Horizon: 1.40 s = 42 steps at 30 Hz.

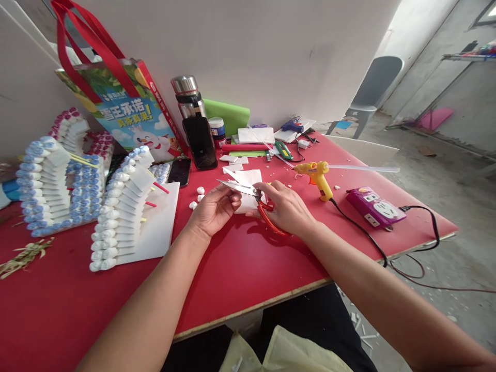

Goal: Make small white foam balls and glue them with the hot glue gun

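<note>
My right hand grips red-handled scissors, whose blades point left into a white sheet. My left hand pinches the left edge of that sheet just above the red table. A few small white scraps lie on the table left of my left hand. A yellow glue gun with a clear glue stick stands just right of my right hand.
White foam swan-shaped models with bead rows stand at left. A red-handled bag, flask, two phones, a paint jar and foam sheets line the back. A purple power strip with a black cable sits at right. A grey chair stands beyond.
</note>
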Tool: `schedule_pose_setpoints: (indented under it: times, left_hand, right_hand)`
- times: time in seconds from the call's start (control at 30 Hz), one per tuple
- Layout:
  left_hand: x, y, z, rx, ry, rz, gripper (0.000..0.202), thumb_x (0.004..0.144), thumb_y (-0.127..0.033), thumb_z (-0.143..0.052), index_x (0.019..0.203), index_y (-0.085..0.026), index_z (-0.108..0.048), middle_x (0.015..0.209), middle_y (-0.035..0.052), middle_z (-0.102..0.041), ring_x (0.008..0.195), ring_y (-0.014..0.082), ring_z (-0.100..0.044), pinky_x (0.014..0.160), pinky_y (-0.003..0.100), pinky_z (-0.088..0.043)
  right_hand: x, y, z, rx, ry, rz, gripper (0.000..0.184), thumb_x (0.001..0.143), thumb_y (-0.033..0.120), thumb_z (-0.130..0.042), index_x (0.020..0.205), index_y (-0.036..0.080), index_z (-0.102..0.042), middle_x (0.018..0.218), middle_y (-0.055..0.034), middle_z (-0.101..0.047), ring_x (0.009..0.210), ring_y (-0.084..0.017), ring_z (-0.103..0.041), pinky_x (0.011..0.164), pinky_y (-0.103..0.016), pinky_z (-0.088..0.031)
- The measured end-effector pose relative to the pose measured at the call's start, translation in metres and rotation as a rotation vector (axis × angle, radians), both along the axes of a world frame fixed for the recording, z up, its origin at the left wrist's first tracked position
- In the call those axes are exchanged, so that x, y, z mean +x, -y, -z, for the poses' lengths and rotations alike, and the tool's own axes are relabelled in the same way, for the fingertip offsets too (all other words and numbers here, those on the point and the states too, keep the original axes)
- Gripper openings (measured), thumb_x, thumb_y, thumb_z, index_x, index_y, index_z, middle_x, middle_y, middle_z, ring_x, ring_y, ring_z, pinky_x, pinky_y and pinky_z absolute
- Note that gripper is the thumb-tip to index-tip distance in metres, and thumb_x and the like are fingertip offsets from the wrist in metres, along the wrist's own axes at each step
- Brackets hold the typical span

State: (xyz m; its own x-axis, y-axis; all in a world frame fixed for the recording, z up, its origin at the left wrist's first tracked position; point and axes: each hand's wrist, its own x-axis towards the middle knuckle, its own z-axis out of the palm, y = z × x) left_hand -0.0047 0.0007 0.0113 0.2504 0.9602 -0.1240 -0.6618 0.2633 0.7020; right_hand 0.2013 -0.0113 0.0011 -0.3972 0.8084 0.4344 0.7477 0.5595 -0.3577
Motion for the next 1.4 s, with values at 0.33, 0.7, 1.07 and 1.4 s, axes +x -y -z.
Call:
schedule_pose_setpoints:
  times: [0.33, 0.7, 1.07, 1.4]
  left_hand:
    - [0.003, 0.003, -0.003, -0.016, -0.042, -0.003, 0.010, 0.081, -0.011, -0.068, 0.072, -0.010, -0.065, 0.063, 0.0012, -0.054, 0.055, 0.0097, -0.050, 0.051, 0.022, -0.043]
    - [0.002, 0.001, -0.001, -0.040, 0.000, -0.001, 0.011, 0.084, -0.013, -0.069, 0.075, -0.010, -0.064, 0.069, 0.0024, -0.058, 0.056, 0.0087, -0.051, 0.050, 0.021, -0.042]
    - [0.001, 0.004, -0.006, -0.045, 0.013, 0.048, 0.014, 0.088, -0.018, -0.067, 0.076, -0.011, -0.064, 0.080, 0.0069, -0.059, 0.060, 0.0079, -0.052, 0.055, 0.019, -0.046]
    - [-0.001, 0.003, -0.005, -0.013, 0.047, 0.079, 0.013, 0.088, -0.018, -0.066, 0.078, -0.010, -0.064, 0.080, 0.0056, -0.056, 0.061, 0.0072, -0.051, 0.055, 0.018, -0.045]
  right_hand:
    - [0.000, 0.001, 0.003, -0.001, -0.010, -0.002, 0.047, 0.088, 0.054, -0.061, 0.120, 0.020, -0.063, 0.081, -0.0035, -0.054, 0.067, -0.017, -0.047, 0.061, -0.026, -0.032]
    - [0.000, 0.002, 0.004, 0.008, -0.005, 0.006, 0.047, 0.089, 0.058, -0.057, 0.116, 0.020, -0.065, 0.077, -0.0025, -0.052, 0.063, -0.016, -0.044, 0.059, -0.026, -0.030]
    - [0.003, -0.003, 0.003, -0.045, -0.179, 0.104, 0.047, 0.087, 0.063, -0.059, 0.107, 0.021, -0.066, 0.073, -0.0023, -0.057, 0.060, -0.015, -0.046, 0.061, -0.026, -0.035]
    - [0.008, -0.004, 0.001, -0.074, -0.147, 0.056, 0.055, 0.085, 0.066, -0.060, 0.117, 0.022, -0.062, 0.082, -0.0032, -0.060, 0.064, -0.015, -0.049, 0.061, -0.025, -0.036]
